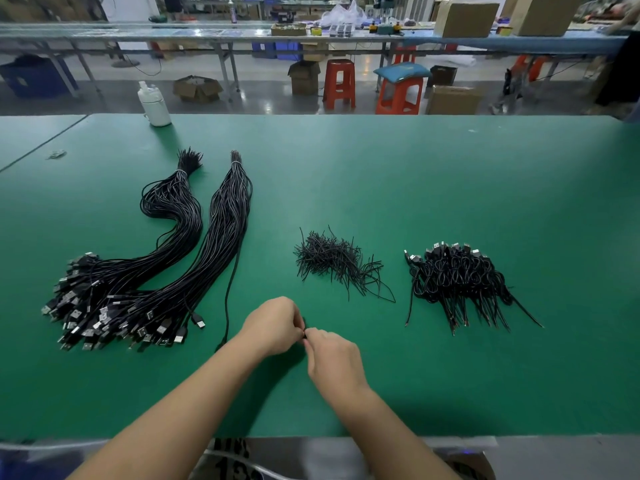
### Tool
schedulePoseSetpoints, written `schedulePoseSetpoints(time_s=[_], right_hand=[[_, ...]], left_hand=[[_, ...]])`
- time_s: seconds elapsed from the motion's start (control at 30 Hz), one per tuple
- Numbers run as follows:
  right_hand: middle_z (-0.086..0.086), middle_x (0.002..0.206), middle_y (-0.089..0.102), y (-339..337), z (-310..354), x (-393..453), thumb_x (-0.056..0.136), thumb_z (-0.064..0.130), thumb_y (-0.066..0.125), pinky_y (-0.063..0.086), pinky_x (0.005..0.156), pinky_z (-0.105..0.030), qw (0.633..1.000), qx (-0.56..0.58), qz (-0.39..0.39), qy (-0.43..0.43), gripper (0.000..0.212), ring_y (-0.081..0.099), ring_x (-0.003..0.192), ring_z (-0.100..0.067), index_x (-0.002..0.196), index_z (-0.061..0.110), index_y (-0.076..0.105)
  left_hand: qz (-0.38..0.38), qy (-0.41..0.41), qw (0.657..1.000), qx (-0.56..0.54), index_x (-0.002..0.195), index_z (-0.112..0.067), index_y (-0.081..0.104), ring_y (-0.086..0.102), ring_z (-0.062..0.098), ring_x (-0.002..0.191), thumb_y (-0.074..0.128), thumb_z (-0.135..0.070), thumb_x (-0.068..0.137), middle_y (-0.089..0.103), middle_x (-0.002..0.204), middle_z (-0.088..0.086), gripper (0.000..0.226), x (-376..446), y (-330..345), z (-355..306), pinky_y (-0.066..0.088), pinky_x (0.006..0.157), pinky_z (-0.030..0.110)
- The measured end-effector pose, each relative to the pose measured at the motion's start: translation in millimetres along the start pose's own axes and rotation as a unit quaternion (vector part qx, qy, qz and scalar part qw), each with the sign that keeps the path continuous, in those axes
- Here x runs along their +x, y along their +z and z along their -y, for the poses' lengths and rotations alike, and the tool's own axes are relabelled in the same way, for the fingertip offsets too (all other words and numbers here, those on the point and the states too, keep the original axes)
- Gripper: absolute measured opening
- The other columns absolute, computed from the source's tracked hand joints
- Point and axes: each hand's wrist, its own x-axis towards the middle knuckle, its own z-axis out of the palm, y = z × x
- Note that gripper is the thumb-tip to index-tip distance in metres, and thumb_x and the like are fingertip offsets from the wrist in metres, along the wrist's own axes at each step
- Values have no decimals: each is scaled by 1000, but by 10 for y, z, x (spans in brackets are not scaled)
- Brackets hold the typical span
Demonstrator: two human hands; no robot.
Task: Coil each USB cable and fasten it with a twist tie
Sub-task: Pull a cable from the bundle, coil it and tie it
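Two long bundles of uncoiled black USB cables (194, 258) lie on the left of the green table (450, 174), plugs toward me. One loose black cable (229, 289) runs from the bundles down toward my left hand (273, 323). Both hands meet at the table's near centre. My left hand and my right hand (332, 358) pinch a small black piece of cable (304, 332) between their fingertips; most of it is hidden by the fingers. A pile of black twist ties (332, 261) lies just beyond the hands. Coiled, tied cables (457, 275) are heaped on the right.
A white bottle (154, 103) stands at the table's far left edge. A small scrap (57, 154) lies near the left seam. Beyond the table are red stools (341, 83), cardboard boxes and another long workbench (207, 34).
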Motion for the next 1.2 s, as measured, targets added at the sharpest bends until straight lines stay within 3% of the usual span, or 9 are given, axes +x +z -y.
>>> schedulePoseSetpoints(time_s=[0.2, 0.33, 0.43, 0.53, 0.63, 0.8, 0.97, 1.07, 1.2], right_hand=[[0, 100, 67, -203, -48, 203, 103, 49, 39, 39, 66, -36, 989, -65, 129, -30, 35, 65, 93, -26, 105, 22, 59], [-6, 120, 63, -454, -153, 343, 82, 52, 71, 50, 92, -39, 989, -88, -109, -39, 55, 59, 110, -26, 124, 17, 63], [-9, 138, 52, -605, -162, 423, 86, 39, 72, 39, 108, -40, 976, 22, -216, -4, 65, 48, 127, -24, 142, 17, 47], [9, 137, 57, -692, -130, 487, 93, 36, 66, 39, 105, -28, 956, 251, -99, 115, 58, 52, 123, -7, 144, 25, 42], [13, 114, 69, -713, -110, 549, 95, 32, 65, 48, 92, -21, 918, 359, 35, 163, 31, 62, 99, 5, 125, 24, 66], [7, 74, 69, -705, -26, 599, 93, 23, 69, 48, 64, -10, 870, 451, 37, 193, 8, 62, 64, 4, 89, 17, 73], [-6, 68, 72, -813, 13, 623, 100, 17, 58, 55, 53, -25, 774, 571, 64, 266, 15, 64, 53, -14, 104, 6, 66], [-13, 62, 69, -858, 20, 626, 98, 17, 61, 51, 46, -28, 715, 624, 33, 315, 16, 59, 45, -20, 110, 11, 51], [-13, 64, 69, -879, -35, 578, 101, 11, 56, 54, 51, -29, 715, 643, 48, 271, 6, 62, 49, -20, 105, 6, 56]], left_hand=[[28, 4, 999, -30, 71, -24, 68, 66, 17, 75, 66, -20, 79, 72, 78, -3, 10, 33, -76, 99, 54, 67, 26], [-32, -23, 981, -188, 71, -16, 69, 64, 16, 64, 66, -13, 82, 72, 69, 0, 12, 76, -166, 129, 48, 60, 22], [-57, -61, 920, -382, 78, -11, 67, 72, 16, 70, 66, -7, 89, 75, 72, 4, 11, 89, -283, 151, 49, 60, 25], [-46, -83, 868, -487, 87, -9, 66, 72, 13, 69, 65, -7, 90, 76, 79, 6, 4, 60, -348, 122, 40, 54, 23], [-31, -70, 849, -523, 87, -11, 65, 70, 12, 67, 66, -8, 90, 73, 77, 5, 4, 11, -341, 55, 36, 54, 23], [-51, -5, 870, -491, 81, -13, 65, 65, 10, 62, 69, -5, 87, 69, 68, 2, 11, -71, -298, -81, 39, 54, 22], [-170, 153, 939, -256, 80, -15, 63, 54, 10, 66, 69, -6, 87, 63, 73, -6, 14, -103, -303, -85, 42, 64, 20], [-244, 271, 919, -148, 87, -14, 62, 54, 10, 78, 66, -6, 89, 62, 82, -7, 8, -157, -234, -97, 39, 72, 15], [-258, 270, 916, -146, 89, -16, 62, 54, 5, 78, 65, -9, 90, 61, 82, -10, 7, -155, -194, -91, 40, 71, 16]])
